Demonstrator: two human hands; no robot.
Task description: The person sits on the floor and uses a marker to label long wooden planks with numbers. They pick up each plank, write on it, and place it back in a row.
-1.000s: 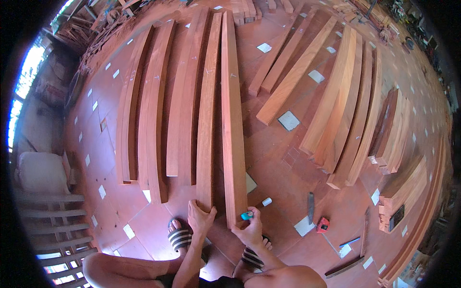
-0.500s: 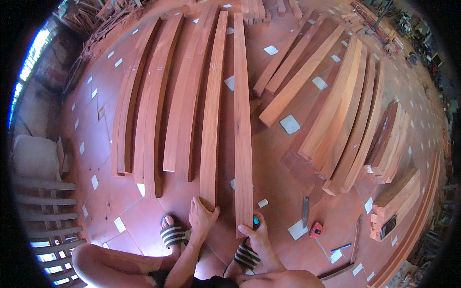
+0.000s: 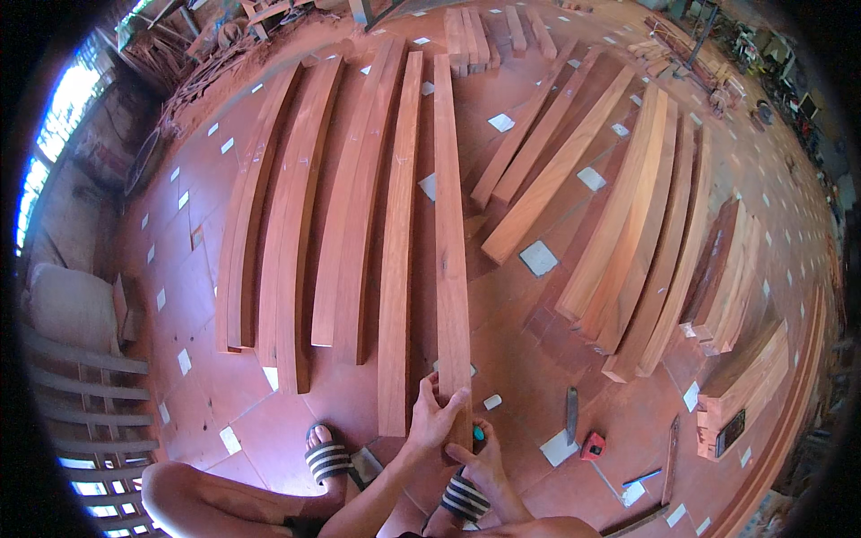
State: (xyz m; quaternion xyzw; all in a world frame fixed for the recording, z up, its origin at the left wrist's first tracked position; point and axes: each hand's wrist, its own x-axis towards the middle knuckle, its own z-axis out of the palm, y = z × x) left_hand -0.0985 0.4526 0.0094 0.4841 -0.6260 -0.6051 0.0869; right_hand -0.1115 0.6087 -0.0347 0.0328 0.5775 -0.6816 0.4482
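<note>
A long reddish wooden beam (image 3: 452, 242) stretches away from me along the tiled floor. My left hand (image 3: 437, 416) is closed around its near part, fingers on the left side and thumb across the top. At the beam's near end, my right hand (image 3: 484, 462) grips the right side, with the thumb on the wood. A small turquoise thing (image 3: 478, 433) shows by the right hand's fingers; its kind is hidden. Just left lies another long beam (image 3: 395, 314), untouched by either hand. A small white cylinder (image 3: 492, 401) rests on the floor to the right.
More long beams (image 3: 296, 233) lie at left, and others (image 3: 628, 233) at right. Near my right side are a red tape measure (image 3: 593, 446), a dark flat tool (image 3: 571, 414) and a blue pen (image 3: 641, 477). A phone (image 3: 731, 432) leans against short wood blocks (image 3: 744, 368).
My left hand has left the neighbouring beam and moved right onto the beam my right hand holds. My right hand stays at its near end. The view has tilted up slightly.
</note>
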